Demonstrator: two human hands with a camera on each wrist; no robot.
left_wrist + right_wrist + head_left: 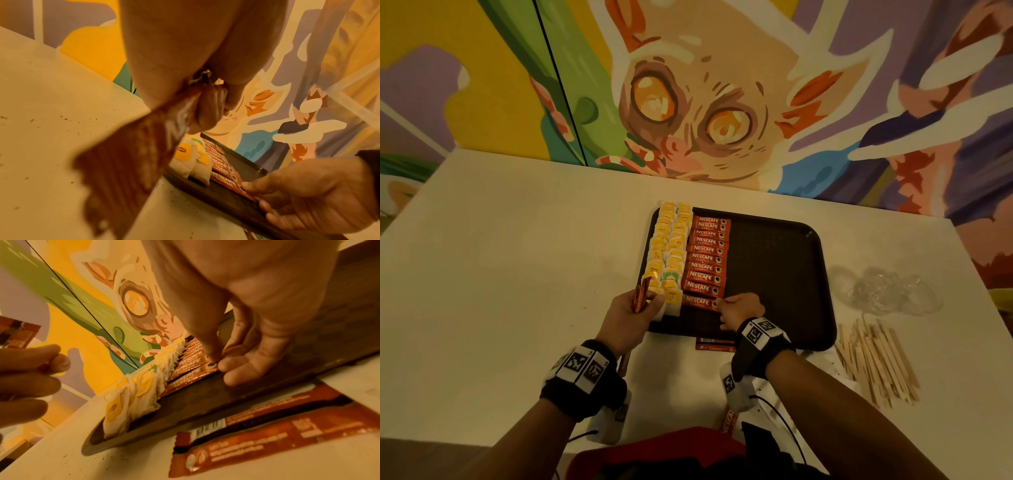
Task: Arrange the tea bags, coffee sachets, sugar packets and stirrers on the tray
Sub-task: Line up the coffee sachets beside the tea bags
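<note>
The white table point(493, 260) is a smooth matte slab, bare across its left half. The left hand point(633, 310) hovers over the tray's near-left corner, fingers curled round a bundle of glossy red coffee sachets point(640, 298). The dark tray point(784, 274) is rectangular with rounded corners, a raised rim and a textured floor; its right half is unoccupied. Along its left edge stand two columns of tea bags point(669, 250), soft white pouches with yellow tags. Beside them lies a column of flat red sachets point(707, 260), overlapping. The right hand point(739, 308) pinches the right end of the nearest sachet point(698, 302) between thumb and fingertips, near the tray's front rim. Loose sachets point(714, 343) lie on the table just before that rim. Right of the tray: crumpled clear plastic point(887, 291) and a loose heap of thin wooden stirrers point(876, 363).
</note>
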